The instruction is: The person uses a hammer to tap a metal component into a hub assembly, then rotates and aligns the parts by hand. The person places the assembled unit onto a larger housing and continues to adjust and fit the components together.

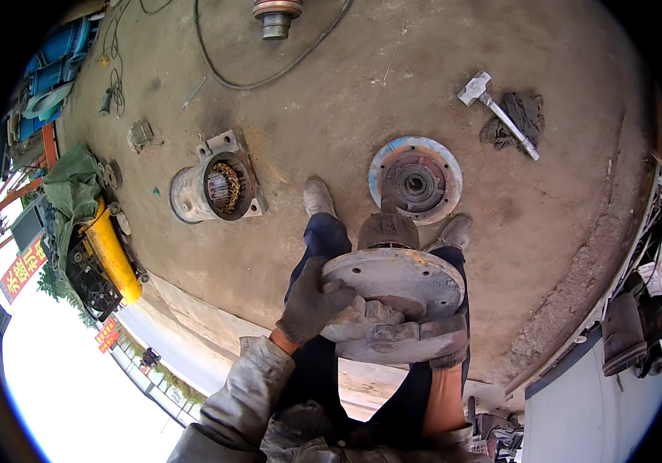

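A heavy grey metal motor part is held up between my knees: a round flange plate (412, 279) with bolt holes, joined to a thick casting (400, 339) on my side. A dark rusty cylinder (387, 230) with a thin shaft juts from its far side. My left hand (311, 303), in a dark grey glove, is closed on the left of the part, thumb toward the plate. Only a gloved edge of my right hand (449, 359) shows at the casting's lower right; its fingers are hidden beneath. Just beyond the shaft, a round flanged cover (449, 184) lies on the floor.
Left of my feet lies a motor housing (190, 193) with copper windings. A sledgehammer (507, 122) rests partly on a dark rag (530, 113) at right. Farther off are a black cable (250, 86) and a cylindrical metal part (276, 23). A yellow-tanked machine (112, 255) stands far left.
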`<state>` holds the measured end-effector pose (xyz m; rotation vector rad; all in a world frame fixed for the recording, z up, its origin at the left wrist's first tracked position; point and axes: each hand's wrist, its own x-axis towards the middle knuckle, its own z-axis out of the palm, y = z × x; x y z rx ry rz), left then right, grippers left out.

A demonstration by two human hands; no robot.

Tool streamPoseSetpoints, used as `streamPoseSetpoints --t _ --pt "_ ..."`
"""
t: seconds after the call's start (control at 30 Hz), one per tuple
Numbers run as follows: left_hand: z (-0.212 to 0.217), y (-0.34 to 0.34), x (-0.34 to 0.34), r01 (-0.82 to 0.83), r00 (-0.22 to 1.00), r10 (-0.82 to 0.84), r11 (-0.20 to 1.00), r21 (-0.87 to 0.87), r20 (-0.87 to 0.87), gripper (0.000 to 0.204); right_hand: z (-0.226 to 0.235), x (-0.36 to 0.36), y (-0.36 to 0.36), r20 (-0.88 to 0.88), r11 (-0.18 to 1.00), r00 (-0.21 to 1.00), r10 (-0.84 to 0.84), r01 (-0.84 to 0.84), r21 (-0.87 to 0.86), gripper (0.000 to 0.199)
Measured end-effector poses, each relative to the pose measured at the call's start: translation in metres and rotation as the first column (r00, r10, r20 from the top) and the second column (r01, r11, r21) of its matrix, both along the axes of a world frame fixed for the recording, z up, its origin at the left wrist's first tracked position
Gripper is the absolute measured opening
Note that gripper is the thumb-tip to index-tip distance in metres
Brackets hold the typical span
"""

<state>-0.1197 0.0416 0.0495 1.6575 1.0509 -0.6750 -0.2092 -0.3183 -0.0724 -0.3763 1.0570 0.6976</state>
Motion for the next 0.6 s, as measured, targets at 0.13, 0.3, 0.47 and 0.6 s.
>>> streamPoseSetpoints --t 0.13,0.3,0.47,0.6 --pt "-0.002 0.017 -0.025 -0.065 0.997 0.067 0.996 0.060 -0.026 0.056 -0.006 0.014 0.035 0.241 0.925 0.912 0.331 -0.263 -0.276 0.038" --pt "-0.017 0.035 -0.063 -0.251 0.967 0.252 0.968 -0.012 0.027 0.057 -0.011 0.021 0.049 0.058 0.982 0.981 0.185 -0.183 -0.035 0.042" --pt "-0.031 0.062 -0.083 -0.395 0.919 0.395 0.917 -0.051 -0.014 0.056 -0.025 0.041 0.078 -0.076 0.983 0.990 0.118 -0.106 0.150 0.057" --pt "-0.048 0.082 -0.107 -0.482 0.876 0.483 0.874 -0.059 -0.013 0.053 -0.030 0.062 0.108 -0.139 0.964 0.980 0.142 -0.105 0.245 0.058"
